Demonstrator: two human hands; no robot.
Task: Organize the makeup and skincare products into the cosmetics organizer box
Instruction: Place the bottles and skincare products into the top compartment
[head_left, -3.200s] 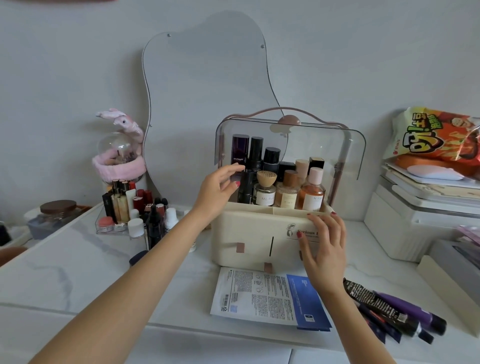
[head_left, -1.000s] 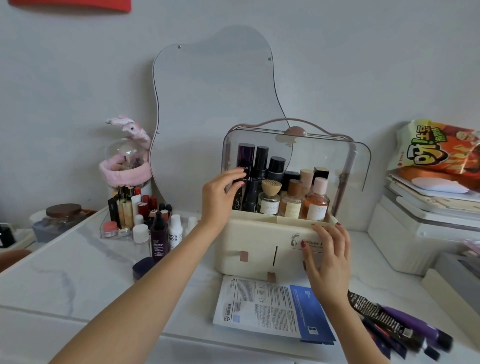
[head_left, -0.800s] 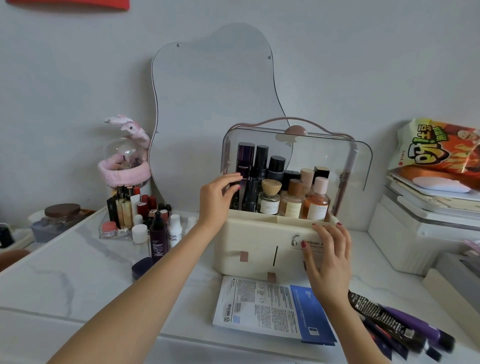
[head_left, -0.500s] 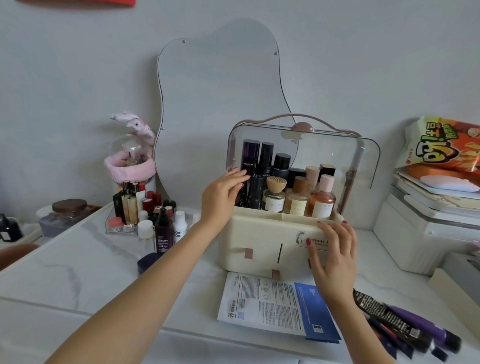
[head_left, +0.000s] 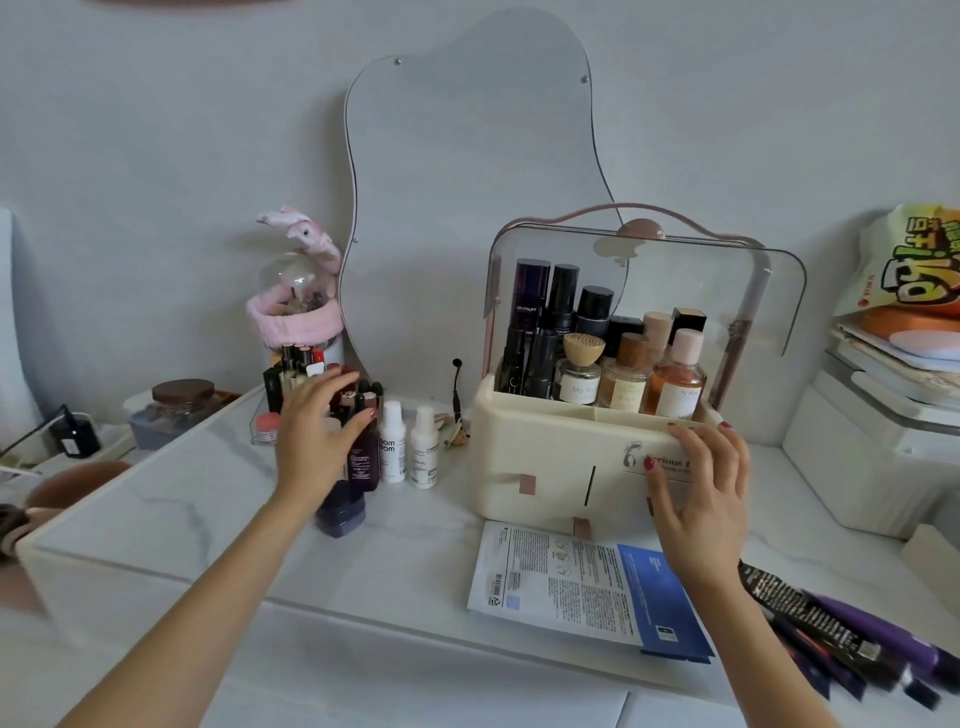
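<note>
Your left hand (head_left: 317, 436) hangs with fingers spread and released over the small bottles (head_left: 387, 441) standing on the bench (head_left: 171, 499), left of the organizer box (head_left: 561, 457). Your right hand (head_left: 701, 488) lies flat and released against the box's near right front, grasping nothing, above the sheet-mask packet (head_left: 566, 582).

You face a plain pale grey wall (head_left: 156, 130) under soft, even light. Against it leans a frameless wavy-edged mirror (head_left: 467, 156) with small round studs. Below runs your white marble-look tabletop with grey veins (head_left: 171, 509). At the right sits a white ribbed plastic storage box (head_left: 857, 467), well apart from the mirror.
</note>
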